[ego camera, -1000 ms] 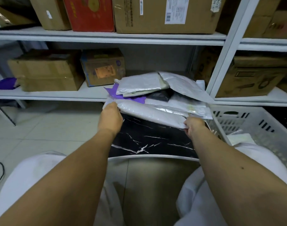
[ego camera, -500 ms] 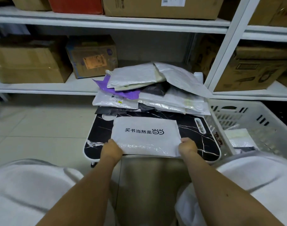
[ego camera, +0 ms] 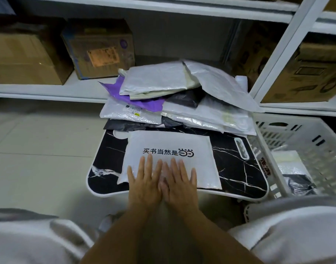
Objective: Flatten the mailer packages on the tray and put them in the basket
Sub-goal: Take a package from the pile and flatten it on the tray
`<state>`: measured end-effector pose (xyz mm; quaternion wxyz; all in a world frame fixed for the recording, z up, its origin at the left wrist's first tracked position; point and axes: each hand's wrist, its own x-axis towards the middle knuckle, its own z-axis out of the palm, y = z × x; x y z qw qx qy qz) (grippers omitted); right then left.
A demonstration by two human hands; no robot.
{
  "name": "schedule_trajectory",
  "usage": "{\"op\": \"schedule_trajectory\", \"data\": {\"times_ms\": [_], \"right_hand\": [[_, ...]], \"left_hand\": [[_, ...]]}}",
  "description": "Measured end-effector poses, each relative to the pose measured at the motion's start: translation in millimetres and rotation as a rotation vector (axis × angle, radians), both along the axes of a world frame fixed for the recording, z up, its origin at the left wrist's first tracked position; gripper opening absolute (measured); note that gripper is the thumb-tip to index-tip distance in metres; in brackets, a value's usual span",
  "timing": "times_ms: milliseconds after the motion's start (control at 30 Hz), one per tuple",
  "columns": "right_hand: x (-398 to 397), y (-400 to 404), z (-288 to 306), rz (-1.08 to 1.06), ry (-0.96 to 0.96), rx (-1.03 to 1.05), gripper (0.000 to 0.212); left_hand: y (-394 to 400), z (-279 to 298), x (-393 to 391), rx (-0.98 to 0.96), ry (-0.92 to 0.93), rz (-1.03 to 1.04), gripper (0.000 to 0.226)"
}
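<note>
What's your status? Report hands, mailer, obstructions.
Left hand and right hand flat, pressing white mailer on tray. Pile behind. Basket path unobstructed.

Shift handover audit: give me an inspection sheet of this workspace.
Surface: black marble-patterned tray with white rim, on pale tiled floor.
Job's things: white printed bubble mailer lying flat on tray; heap of white, purple and black mailers at its far end; white slotted plastic basket holding some mailers.
Clutter: nothing seen.
Grippers: left hand and right hand press the mailer, fingers straight.
Cables: nothing seen.
Surroundings: white shelving with brown cardboard boxes.
</note>
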<state>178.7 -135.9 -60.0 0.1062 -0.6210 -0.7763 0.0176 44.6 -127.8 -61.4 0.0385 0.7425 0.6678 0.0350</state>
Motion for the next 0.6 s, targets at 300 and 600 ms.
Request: {"op": "schedule_trajectory", "data": {"times_ms": [300, 600], "right_hand": [[9.0, -6.8, -18.1, 0.032, -0.147, -0.142, 0.063], [4.1, 45.1, 15.4, -0.033, -0.112, 0.079, 0.008]], "left_hand": [[-12.5, -18.0, -6.2, 0.032, 0.046, -0.067, 0.056], [31.9, 17.3, 7.3, 0.099, -0.039, -0.018, 0.039]]}}
